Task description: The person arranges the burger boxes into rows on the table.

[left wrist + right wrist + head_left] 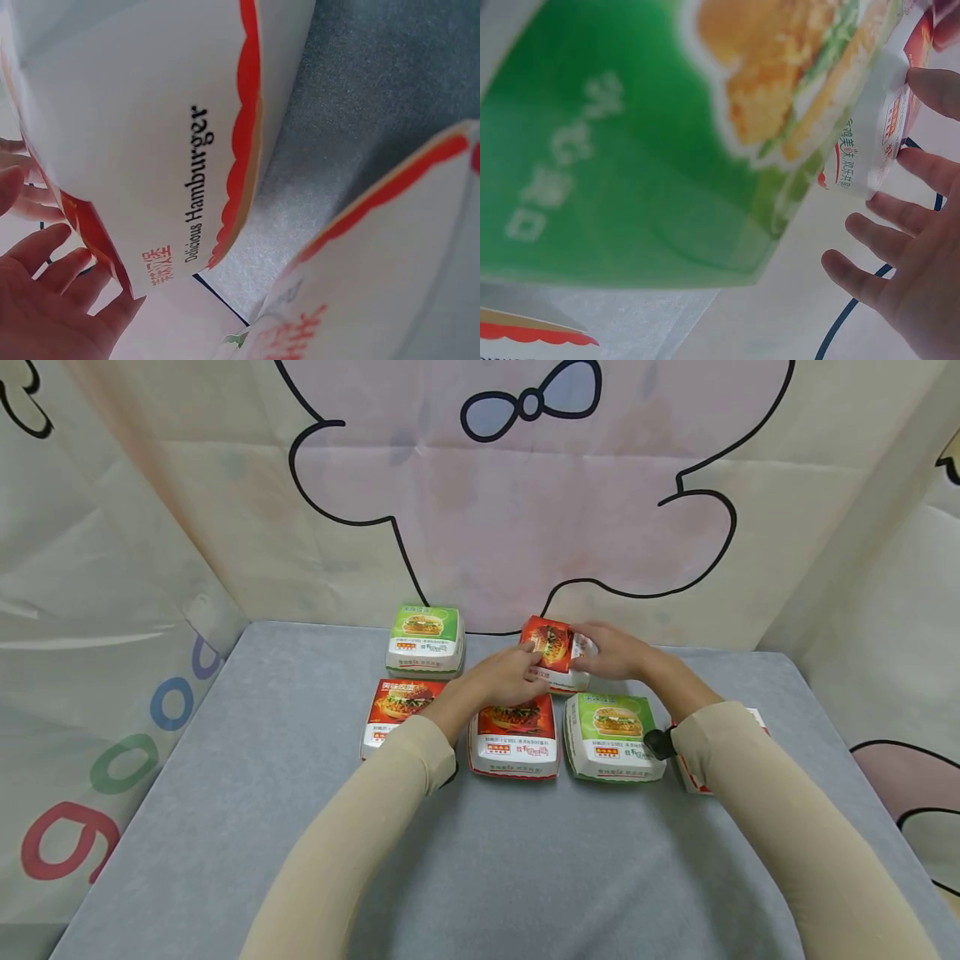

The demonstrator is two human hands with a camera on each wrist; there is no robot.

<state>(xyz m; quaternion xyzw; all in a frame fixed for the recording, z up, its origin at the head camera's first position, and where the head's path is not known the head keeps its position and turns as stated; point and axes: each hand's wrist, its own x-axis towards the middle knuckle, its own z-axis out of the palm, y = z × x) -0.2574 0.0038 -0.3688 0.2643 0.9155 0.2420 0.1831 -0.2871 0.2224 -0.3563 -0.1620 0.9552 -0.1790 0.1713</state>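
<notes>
In the head view a red-and-white hamburger box (550, 645) sits turned at an angle at the back, behind the front row. My left hand (504, 678) holds its left side, with fingers on the lid and thumb low at the front. From the right, my right hand (613, 652) grips the opposite side. In the right wrist view, thumb and forefinger touch that box (874, 124) while the other fingers spread out. The left wrist view has the left hand (56, 300) beyond a near box (135, 135), which hides much of the grip.
A green box (425, 639) stands at the back left. Along the front are a red box (405, 697), another red box (513, 747), a green box (615, 739) and a box (693, 781) partly behind the right sleeve. The grey table (555, 877) meets a printed cloth backdrop (525, 527).
</notes>
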